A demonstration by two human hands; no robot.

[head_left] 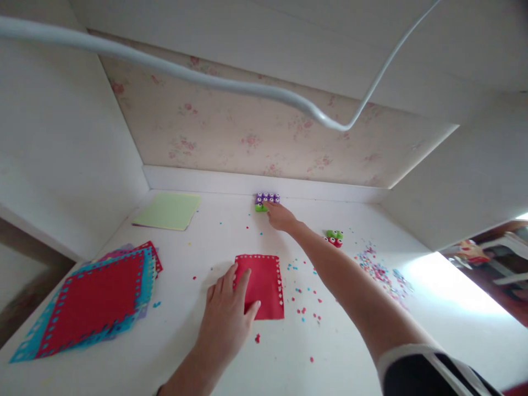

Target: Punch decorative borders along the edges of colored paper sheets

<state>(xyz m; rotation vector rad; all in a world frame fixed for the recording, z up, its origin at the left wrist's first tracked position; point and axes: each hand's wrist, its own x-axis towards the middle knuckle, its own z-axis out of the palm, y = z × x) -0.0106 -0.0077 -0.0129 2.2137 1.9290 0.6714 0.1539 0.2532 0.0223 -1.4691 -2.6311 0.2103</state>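
Note:
Before me lies a red sheet of paper (264, 289) with shapes punched out along its top, left and right edges. My left hand (226, 305) rests on its left side, fingers spread and flat. My right hand (281, 215) reaches to the back of the table, its fingers closed at a green craft punch (259, 208). Purple craft punches (268, 197) with white, eye-like tops stand in rows just behind it. The fingers partly cover the green punch, so their exact grip is hard to see.
A pile of punched red and blue sheets (97, 297) lies at the left. Pale green paper (167, 212) sits behind it. Green and red punches (335, 237) stand right of centre. Confetti (375, 267) is heaped farther right. A white cable (247, 85) crosses above.

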